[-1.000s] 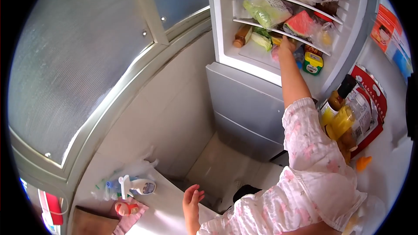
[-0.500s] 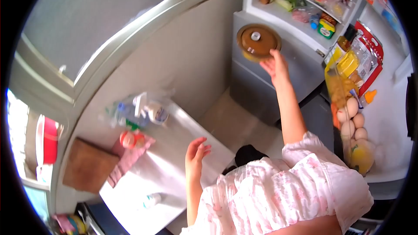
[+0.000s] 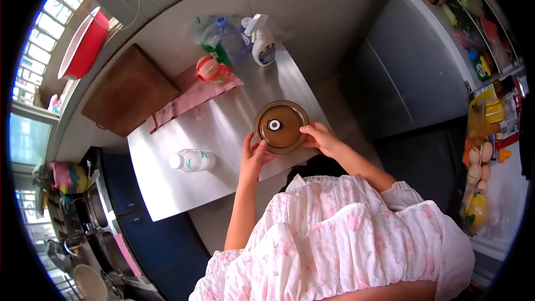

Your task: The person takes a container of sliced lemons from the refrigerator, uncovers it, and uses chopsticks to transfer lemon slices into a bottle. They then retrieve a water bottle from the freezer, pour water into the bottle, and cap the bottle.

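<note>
1. Head view: the left grip [image 3: 253, 157] is closed on the near-left edge of a round brown container [image 3: 285, 134], thumb against the rim, the other fingers along the outer side.
2. The right grip [image 3: 324, 139] pinches the same container at its right edge, thumb on top of the rim, fingers curled lower at the side and partly hidden.
3. The container is held level or nearly so, its lid [image 3: 273, 138] facing up. A pale round knob [image 3: 273, 125] sits at the lid's centre.
4. The container is located in front of the torso, above the right-hand part of the tabletop [image 3: 161, 192]. Contact between its base and the tabletop cannot be determined.
5. A white bottle [image 3: 195, 160] is positioned on the tabletop, left of the left grip and well apart from it, cap pointing left in the view.
6. At the far side, a pink cloth [image 3: 186, 105] lies near a red-and-pink cup [image 3: 210, 69]. A white spray bottle [image 3: 263, 50] stands upright beside a clear bottle [image 3: 231, 42] with a blue cap.
7. A brown board [image 3: 131, 92] adjoins the cloth at the far-left corner.
8. On the right, a grey refrigerator [image 3: 412, 61] is open. Food shows on its shelves; eggs [image 3: 487, 151] sit in the door.
9. On the left, blue cabinets [image 3: 145, 212] adjoin the tabletop; a red basin [image 3: 83, 44] is located by the window.
</note>
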### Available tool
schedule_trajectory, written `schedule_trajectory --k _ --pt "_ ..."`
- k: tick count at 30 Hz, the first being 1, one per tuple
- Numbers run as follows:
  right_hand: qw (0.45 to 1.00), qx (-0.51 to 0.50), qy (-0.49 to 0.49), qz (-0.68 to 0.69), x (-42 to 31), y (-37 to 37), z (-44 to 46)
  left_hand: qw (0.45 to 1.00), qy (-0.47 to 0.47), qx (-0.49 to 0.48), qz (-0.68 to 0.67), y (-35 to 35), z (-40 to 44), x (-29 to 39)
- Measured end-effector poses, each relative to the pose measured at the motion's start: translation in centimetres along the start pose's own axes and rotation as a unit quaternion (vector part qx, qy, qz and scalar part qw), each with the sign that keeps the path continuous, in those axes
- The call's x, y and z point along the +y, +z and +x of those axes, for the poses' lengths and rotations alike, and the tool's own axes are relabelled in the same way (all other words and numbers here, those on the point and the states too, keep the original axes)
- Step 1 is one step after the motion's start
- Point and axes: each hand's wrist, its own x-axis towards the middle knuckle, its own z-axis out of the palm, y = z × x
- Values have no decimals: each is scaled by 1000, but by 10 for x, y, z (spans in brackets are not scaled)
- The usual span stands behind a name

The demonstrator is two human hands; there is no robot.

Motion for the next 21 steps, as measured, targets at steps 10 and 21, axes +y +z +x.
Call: schedule_trajectory --k 10,21 --pt "979 -26 -12 -203 18 4 41 980 82 132 128 -39 29 -8" --pt "753 470 -273 372 128 -206 -271 735 320 79 593 -19 60 25"
